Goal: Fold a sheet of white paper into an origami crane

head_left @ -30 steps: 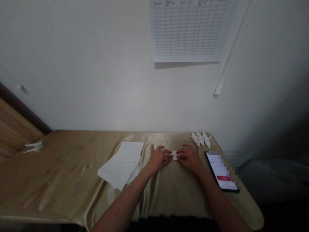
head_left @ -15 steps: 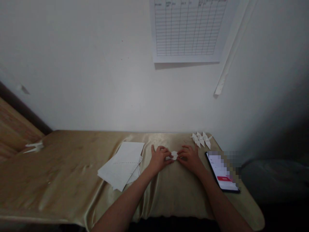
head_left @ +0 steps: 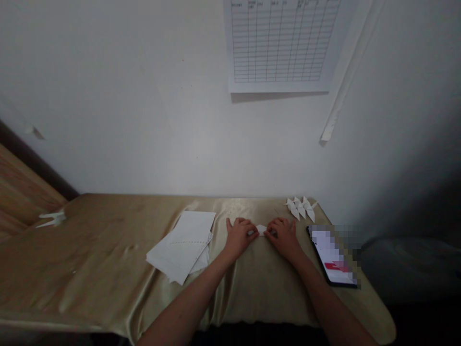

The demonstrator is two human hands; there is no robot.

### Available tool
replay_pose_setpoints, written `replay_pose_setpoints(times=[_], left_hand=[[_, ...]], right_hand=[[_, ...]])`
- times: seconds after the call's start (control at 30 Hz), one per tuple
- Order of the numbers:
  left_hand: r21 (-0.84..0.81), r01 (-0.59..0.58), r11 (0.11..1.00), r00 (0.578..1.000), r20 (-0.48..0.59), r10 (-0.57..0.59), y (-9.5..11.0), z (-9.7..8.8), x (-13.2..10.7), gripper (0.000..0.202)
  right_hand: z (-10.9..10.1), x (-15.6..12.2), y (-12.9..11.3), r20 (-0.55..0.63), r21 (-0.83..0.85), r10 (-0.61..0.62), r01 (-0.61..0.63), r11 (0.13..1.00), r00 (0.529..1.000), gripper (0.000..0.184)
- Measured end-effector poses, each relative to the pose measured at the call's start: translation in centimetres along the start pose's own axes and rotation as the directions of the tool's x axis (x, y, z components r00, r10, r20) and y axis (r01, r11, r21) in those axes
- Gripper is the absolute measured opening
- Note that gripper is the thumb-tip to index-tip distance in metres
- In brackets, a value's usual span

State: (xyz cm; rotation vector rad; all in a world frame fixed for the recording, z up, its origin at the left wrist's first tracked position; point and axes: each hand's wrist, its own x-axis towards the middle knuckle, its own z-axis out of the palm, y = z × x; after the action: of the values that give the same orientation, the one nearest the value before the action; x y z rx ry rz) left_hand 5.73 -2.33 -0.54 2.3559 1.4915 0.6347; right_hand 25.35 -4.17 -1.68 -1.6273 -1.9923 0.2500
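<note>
- Paper [head_left: 261, 230], small and folded, is on or just over the shiny gold cloth [head_left: 104, 269].
- Left hand [head_left: 240, 234] pinches its left end, fingers almost together.
- Right hand [head_left: 283, 234] pinches its right end the same way.
- White sheets [head_left: 190, 228] lie left, a phone [head_left: 323, 247] right.

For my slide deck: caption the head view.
Left hand and right hand pinch a small folded white paper over shiny gold cloth, near overlapping rectangular white sheets.
</note>
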Motion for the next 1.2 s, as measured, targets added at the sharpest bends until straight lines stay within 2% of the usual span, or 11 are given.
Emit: replay_pose_setpoints(times=[0.37,0.6,0.77,0.93,1.2], left_hand=[[0.027,-0.017,0.999,0.999,-0.043,0.019,0.6,0.2,0.0,0.006],[0.019,0.018,1.000,0.999,-0.031,-0.018,0.6,0.2,0.1,0.006],[-0.055,0.038,0.998,0.998,-0.045,-0.040,0.5,0.3,0.1,0.017],[-0.052,0.046,0.998,0.998,-0.031,-0.048,0.4,0.6,0.1,0.004],[-0.015,0.052,0.999,0.999,-0.010,-0.052,0.9,0.7,0.0,0.006]], right_hand=[[0.8,-0.1,0.0,-0.072,-0.059,-0.004,-0.001,0.998,0.997,0.015],[0.9,-0.1,-0.1,-0.085,-0.008,0.028,-0.028,1.000,0.996,0.016],[0.9,-0.1,-0.1,-0.075,0.003,0.039,-0.039,0.999,0.996,0.014],[1.0,0.0,-0.4,-0.064,-0.030,0.049,-0.051,0.998,0.997,0.016],[0.9,0.1,-0.7,-0.038,-0.031,0.108,-0.109,0.994,0.993,0.014]])
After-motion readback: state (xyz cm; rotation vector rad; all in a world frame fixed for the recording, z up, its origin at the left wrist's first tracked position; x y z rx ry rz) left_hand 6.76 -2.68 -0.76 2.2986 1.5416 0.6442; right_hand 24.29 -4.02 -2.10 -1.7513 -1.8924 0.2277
